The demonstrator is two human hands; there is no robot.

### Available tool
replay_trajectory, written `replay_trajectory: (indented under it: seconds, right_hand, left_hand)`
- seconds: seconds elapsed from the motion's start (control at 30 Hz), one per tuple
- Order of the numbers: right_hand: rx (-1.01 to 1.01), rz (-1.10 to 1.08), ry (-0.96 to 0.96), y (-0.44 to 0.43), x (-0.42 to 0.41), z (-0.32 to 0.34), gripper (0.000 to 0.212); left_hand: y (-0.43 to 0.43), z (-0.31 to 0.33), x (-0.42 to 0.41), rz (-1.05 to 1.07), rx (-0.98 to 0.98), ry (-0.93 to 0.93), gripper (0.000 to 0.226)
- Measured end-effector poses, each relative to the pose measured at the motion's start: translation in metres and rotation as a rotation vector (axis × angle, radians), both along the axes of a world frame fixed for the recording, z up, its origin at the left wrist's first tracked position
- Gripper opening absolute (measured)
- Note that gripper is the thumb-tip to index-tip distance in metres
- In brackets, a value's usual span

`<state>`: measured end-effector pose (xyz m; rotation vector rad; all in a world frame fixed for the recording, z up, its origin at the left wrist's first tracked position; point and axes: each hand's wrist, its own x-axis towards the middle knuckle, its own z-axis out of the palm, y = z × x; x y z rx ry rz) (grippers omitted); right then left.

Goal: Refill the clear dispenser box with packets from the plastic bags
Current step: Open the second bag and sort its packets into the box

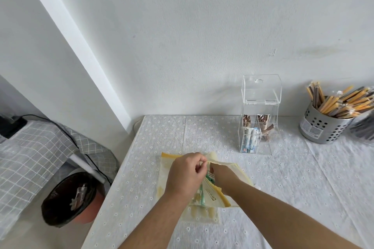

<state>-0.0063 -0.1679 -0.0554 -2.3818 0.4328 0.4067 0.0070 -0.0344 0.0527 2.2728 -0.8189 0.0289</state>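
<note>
Two plastic zip bags lie stacked on the table in front of me. My left hand (185, 174) pinches the upper edge of the top bag (215, 196), holding its mouth apart. My right hand (221, 175) is pushed inside that bag, its fingers hidden among green packets (202, 195). The lower bag (166, 170) holds pale yellowish packets. The clear dispenser box (260, 114) stands at the back right against the wall with its lid raised. Brown packets fill its upper compartments and blue-white packets sit in the lower left one.
A perforated metal cup (323, 125) of wrapped sticks stands right of the dispenser. The table's left edge (123, 168) drops to a black-lined bin (68, 200) on the floor. A checked cloth with a cable (40, 147) covers furniture at the left.
</note>
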Motion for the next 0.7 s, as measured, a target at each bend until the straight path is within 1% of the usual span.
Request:
replay_trajectory:
  seconds: [0.07,0.2,0.27,0.37,0.47,0.53,0.63,0.7]
  right_hand:
    - [0.039,-0.017,0.003,-0.001,-0.001,-0.002,0.028]
    - [0.132,-0.143,-0.088,-0.004,-0.005,0.004,0.019]
    - [0.193,-0.183,-0.097,-0.007,-0.005,0.009,0.02]
    - [0.276,-0.244,-0.079,-0.009,-0.008,0.012,0.017]
    - [0.245,-0.304,-0.103,-0.006,-0.008,0.012,0.014]
    - [0.262,-0.35,-0.129,-0.003,-0.007,0.013,0.005]
    - [0.317,-0.42,-0.089,-0.002,-0.006,0.01,0.009]
    - [0.385,-0.47,-0.016,-0.001,-0.006,0.013,0.018]
  left_hand:
    - [0.0,0.001,0.0,-0.001,0.003,-0.002,0.008]
    - [-0.001,0.001,0.002,0.014,0.007,-0.018,0.007]
    - [-0.003,0.002,0.003,0.015,0.006,-0.01,0.007]
    - [-0.006,0.005,0.003,0.024,0.009,-0.003,0.007]
    - [-0.007,0.005,0.003,0.037,0.007,-0.002,0.007]
    - [-0.008,0.005,0.003,0.039,0.012,-0.001,0.007]
    - [-0.01,0.004,0.002,0.04,0.02,0.004,0.007]
    - [-0.012,0.004,0.001,0.038,0.025,0.006,0.007]
